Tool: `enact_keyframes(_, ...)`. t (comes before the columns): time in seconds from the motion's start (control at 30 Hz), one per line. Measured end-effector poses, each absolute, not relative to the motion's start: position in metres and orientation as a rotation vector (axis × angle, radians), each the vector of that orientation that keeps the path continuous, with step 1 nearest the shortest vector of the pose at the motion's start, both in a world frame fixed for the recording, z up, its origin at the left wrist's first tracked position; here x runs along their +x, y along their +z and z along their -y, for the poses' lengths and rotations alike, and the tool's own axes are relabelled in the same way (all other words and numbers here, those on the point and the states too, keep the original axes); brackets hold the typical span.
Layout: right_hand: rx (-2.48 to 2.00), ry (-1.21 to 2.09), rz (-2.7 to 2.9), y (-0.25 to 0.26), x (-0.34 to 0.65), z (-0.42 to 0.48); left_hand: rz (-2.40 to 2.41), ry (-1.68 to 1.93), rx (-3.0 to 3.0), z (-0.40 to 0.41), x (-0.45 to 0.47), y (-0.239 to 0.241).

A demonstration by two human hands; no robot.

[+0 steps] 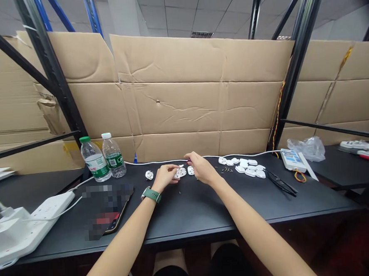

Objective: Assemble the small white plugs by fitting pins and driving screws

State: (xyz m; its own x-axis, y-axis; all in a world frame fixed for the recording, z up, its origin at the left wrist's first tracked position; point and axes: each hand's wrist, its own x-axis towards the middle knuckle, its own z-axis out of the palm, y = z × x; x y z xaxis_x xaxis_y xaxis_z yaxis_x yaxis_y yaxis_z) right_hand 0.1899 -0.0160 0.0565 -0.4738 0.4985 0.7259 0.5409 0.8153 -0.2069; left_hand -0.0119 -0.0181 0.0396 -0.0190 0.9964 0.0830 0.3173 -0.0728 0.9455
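Observation:
My left hand (165,175), with a green-strapped watch on its wrist, is closed on a small white plug part (181,172) with dark slots, low over the table. My right hand (201,167) is closed around a thin dark-red tool (188,159) that looks like a small screwdriver. Its tip is too small to make out. Between my hands, close to the right fingers, lies another white plug part (190,170). A third plug part (149,174) sits left of my left hand.
Right of my hands are small brass-coloured screws (227,169), several white plug covers (251,172) and black-framed glasses (280,183). A power strip (36,222), a partly blurred phone (114,221) and two bottles (95,160) (114,157) stand left. Cardboard (182,109) walls the back.

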Motion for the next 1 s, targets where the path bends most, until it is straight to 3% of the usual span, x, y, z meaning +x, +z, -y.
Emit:
enact_keyframes(0.4,-1.208,-0.328,2.116,0.054,0.189,0.013,-1.449,1.486,1.682,0.014,-0.017,0.041)
enact_keyframes(0.7,-1.085,-0.115,2.082,0.057,0.191,0.017,-1.618,1.625,1.938,0.014,-0.019,0.046)
enact_keyframes(1.0,-1.277,-0.078,2.18,0.05,0.186,0.016,-1.583,1.678,1.861,0.017,-0.017,0.048)
